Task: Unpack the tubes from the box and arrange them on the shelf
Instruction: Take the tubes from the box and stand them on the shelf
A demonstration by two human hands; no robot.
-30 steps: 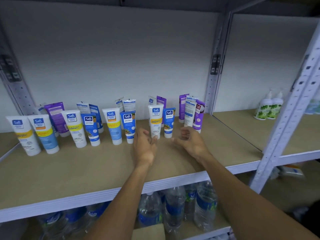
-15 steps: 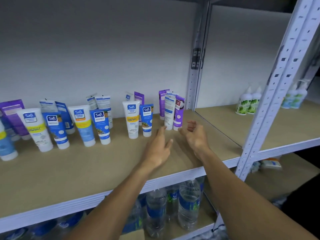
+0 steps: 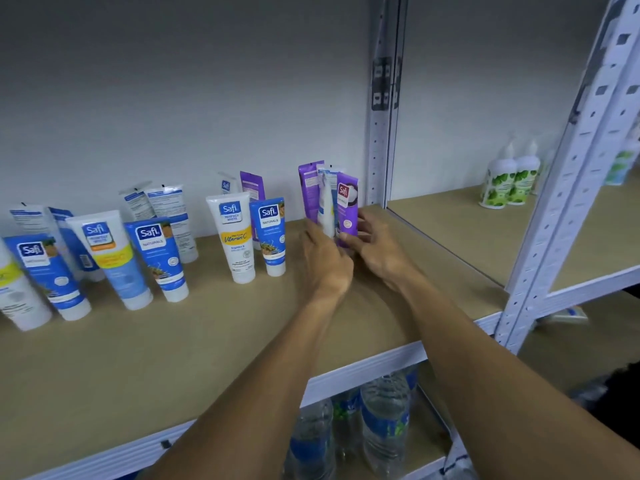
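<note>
**Where the row ends at the post, two hands meet on a purple tube**

With its thumb across the front and its fingers curled behind, the right hand [image 3: 381,252] has its grip pinched on the lower end of a purple tube [image 3: 347,209], which stands upright. The left hand [image 3: 325,263] comes in just beside it, fingers against the foot of a white tube [image 3: 326,211] that touches the purple one. The back of that hand hides the fingertips, so I cannot tell whether its grip is closed round the tube. A second purple tube [image 3: 309,192] stands right behind these two.

This cluster sits at the right end of the shelf [image 3: 207,341], near the grey post [image 3: 381,98]. To its left, more tubes [image 3: 235,237] stand cap-down in two loose rows: blue and white ones in front, and others close to the wall [image 3: 173,98] behind. Under the shelf stand water bottles [image 3: 381,427] with blue labels. On the neighbouring shelf to the right, two leaf-printed pump bottles [image 3: 509,181] stand side by side.
</note>
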